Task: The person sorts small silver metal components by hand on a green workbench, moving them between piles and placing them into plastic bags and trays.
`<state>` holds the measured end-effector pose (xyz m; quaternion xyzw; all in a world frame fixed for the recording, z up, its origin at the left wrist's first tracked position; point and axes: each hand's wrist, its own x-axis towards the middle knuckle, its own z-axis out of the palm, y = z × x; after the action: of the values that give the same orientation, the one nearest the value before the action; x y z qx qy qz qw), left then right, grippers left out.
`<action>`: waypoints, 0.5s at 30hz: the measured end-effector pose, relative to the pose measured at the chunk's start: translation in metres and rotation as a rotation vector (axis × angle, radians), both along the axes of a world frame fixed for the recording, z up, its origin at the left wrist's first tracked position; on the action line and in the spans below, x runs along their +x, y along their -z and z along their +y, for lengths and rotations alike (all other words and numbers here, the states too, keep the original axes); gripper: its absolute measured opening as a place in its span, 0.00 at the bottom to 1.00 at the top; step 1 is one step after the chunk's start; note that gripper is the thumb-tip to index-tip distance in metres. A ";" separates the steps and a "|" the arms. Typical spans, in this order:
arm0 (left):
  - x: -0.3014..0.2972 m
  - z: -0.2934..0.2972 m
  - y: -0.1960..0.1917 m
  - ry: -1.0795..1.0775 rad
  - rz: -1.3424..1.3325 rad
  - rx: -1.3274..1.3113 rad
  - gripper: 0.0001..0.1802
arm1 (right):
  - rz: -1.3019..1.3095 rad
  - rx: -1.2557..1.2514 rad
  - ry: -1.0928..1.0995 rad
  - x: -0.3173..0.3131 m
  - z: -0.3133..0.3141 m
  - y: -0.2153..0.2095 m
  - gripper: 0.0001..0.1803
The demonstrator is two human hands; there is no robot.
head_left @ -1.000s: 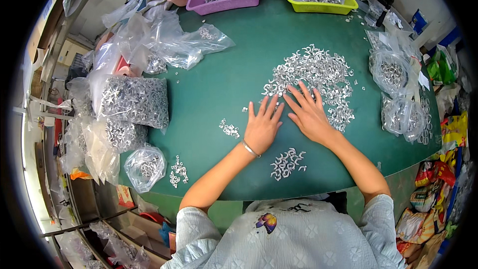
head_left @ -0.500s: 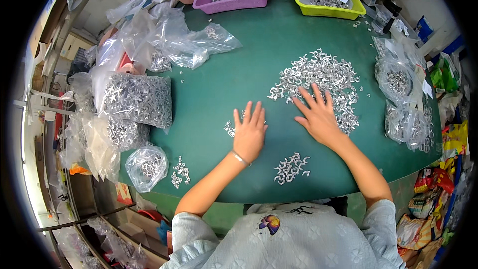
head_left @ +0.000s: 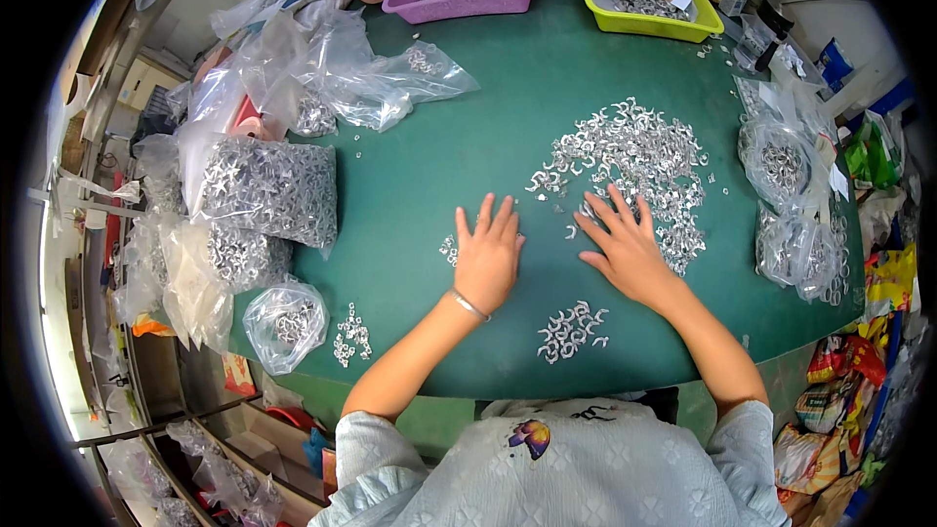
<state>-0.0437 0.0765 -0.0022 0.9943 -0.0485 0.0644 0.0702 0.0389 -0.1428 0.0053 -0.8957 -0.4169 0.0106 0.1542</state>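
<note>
A large loose pile of small silvery metal pieces (head_left: 634, 141), many of them crescent-shaped, lies on the green table (head_left: 420, 171) at the right. My right hand (head_left: 628, 249) rests at the pile's near left edge, fingers spread, touching pieces there. Flat on the tabletop to its left is my left hand (head_left: 487, 256), fingers stretched and a bracelet on the wrist. It partly covers a small cluster of little metal pieces (head_left: 449, 250). Between my forearms sits a small heap of crescent pieces (head_left: 571, 332). Another small group of metal pieces (head_left: 352, 335) lies beyond my left forearm.
Bulging clear bags of metal pieces (head_left: 268, 190) crowd the left side, with an opened bag (head_left: 285, 327) nearer me. More bags (head_left: 781, 171) line the right edge. A purple basin (head_left: 464, 5) and a yellow-green basin (head_left: 649, 27) stand at the back.
My right hand has moved slightly toward me from the pile, and a few pieces now lie apart near its fingertips. My left hand has barely moved.
</note>
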 end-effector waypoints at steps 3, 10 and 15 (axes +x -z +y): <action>0.001 0.002 0.003 -0.002 -0.047 -0.070 0.26 | -0.058 0.106 0.078 0.003 -0.001 0.001 0.28; 0.018 -0.012 0.017 0.053 0.012 -0.038 0.27 | -0.102 0.003 0.014 0.021 0.011 0.010 0.28; -0.007 -0.002 0.006 -0.062 -0.065 -0.019 0.27 | -0.104 0.072 0.115 0.003 -0.014 0.000 0.29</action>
<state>-0.0508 0.0744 -0.0087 0.9920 -0.0193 0.0994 0.0760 0.0417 -0.1567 0.0054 -0.9114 -0.3722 -0.0597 0.1650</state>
